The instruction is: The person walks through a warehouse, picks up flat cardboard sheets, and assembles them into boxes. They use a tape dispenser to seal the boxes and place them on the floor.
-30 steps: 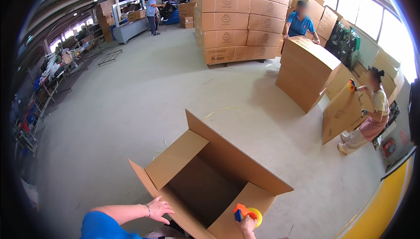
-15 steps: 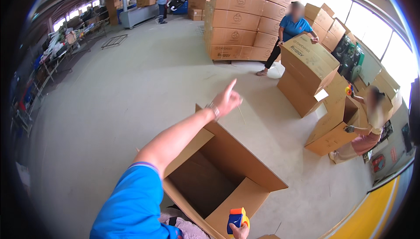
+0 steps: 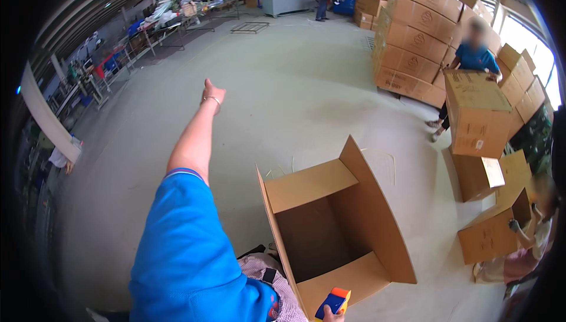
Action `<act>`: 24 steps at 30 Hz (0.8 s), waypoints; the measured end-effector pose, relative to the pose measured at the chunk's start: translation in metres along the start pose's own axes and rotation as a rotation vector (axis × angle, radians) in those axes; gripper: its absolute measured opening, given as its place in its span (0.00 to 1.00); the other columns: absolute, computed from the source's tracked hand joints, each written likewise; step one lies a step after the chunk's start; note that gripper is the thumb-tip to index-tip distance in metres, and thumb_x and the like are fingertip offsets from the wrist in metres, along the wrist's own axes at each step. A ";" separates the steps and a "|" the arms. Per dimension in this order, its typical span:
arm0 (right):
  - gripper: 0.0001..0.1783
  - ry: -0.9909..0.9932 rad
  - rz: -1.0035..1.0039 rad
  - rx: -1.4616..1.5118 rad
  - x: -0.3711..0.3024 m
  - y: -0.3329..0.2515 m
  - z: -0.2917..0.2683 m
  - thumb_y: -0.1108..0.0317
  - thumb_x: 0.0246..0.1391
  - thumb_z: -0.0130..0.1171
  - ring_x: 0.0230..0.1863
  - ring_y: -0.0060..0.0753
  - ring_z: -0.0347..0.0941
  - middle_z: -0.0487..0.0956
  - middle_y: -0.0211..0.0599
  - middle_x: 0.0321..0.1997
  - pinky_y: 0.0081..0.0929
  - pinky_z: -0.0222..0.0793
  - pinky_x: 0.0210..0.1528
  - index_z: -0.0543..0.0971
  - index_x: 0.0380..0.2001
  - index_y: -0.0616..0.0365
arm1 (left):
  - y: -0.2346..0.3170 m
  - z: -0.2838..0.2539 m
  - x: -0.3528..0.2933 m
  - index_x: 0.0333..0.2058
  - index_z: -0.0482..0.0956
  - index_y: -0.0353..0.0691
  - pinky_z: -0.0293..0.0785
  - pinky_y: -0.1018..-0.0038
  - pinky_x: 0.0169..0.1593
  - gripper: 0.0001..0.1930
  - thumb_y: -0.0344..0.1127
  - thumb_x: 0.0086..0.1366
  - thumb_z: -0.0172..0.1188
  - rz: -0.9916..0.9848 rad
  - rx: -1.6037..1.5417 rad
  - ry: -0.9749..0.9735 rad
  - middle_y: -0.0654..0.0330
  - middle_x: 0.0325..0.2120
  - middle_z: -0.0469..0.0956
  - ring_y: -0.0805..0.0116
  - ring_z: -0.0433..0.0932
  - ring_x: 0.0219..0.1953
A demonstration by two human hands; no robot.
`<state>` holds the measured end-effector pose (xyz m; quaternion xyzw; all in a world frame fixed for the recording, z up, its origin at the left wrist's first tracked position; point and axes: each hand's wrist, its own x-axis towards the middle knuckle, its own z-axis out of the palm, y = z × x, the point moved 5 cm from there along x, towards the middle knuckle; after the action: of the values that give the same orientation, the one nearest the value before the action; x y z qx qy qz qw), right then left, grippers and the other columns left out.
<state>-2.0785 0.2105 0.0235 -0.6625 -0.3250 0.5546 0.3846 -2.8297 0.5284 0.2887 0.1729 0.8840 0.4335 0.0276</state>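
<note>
My left arm, in a blue sleeve, reaches far forward over the floor. Its hand (image 3: pixel 214 93) holds nothing; one finger sticks out and the others are partly hidden. A band circles that wrist. At the lower edge my right hand (image 3: pixel 334 317), only partly in view, grips an orange and blue tape dispenser (image 3: pixel 336 302). The dispenser is by the near flap of a large open cardboard box (image 3: pixel 377 222). This box stands right in front of me with its flaps spread and its dark inside showing.
At right, a person in blue (image 3: pixel 476 56) holds a closed carton (image 3: pixel 480 109) above another box. Nearer, a second person (image 3: pixel 533 233) handles an open box (image 3: pixel 486 236). Stacked cartons (image 3: pixel 415 39) rise behind. Cluttered racks (image 3: pixel 159 24) and a pale pillar (image 3: pixel 50 112) line the left.
My view has swung left, so boxes and people sit farther right. My left arm has swung left, away from above the open box. The tape dispenser stays in my right hand.
</note>
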 end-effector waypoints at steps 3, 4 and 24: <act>0.45 -0.122 -0.243 -0.031 -0.011 -0.052 0.024 0.80 0.41 0.62 0.47 0.28 0.69 0.71 0.36 0.51 0.23 0.66 0.50 0.56 0.64 0.57 | -0.058 -0.006 0.002 0.49 0.66 0.39 0.70 0.59 0.48 0.21 0.37 0.57 0.56 0.152 0.265 -0.190 0.47 0.45 0.72 0.52 0.73 0.47; 0.46 -0.167 -0.274 -0.009 -0.004 -0.050 0.025 0.80 0.40 0.62 0.48 0.29 0.68 0.71 0.36 0.51 0.24 0.65 0.51 0.56 0.64 0.56 | -0.084 0.000 0.003 0.44 0.69 0.37 0.71 0.58 0.45 0.18 0.36 0.56 0.56 0.221 0.344 -0.266 0.46 0.42 0.74 0.52 0.74 0.45; 0.15 0.038 0.052 0.319 0.004 -0.071 0.090 0.62 0.52 0.60 0.34 0.22 0.73 0.78 0.31 0.33 0.21 0.69 0.39 0.77 0.37 0.63 | -0.169 0.079 -0.516 0.51 0.70 0.33 0.72 0.74 0.48 0.29 0.46 0.58 0.64 0.359 -0.055 -1.755 0.56 0.39 0.80 0.70 0.78 0.42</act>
<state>-2.1672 0.2622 0.0756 -0.6115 -0.2081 0.5963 0.4766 -2.3775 0.3226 0.0559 0.5772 0.4936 0.1638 0.6295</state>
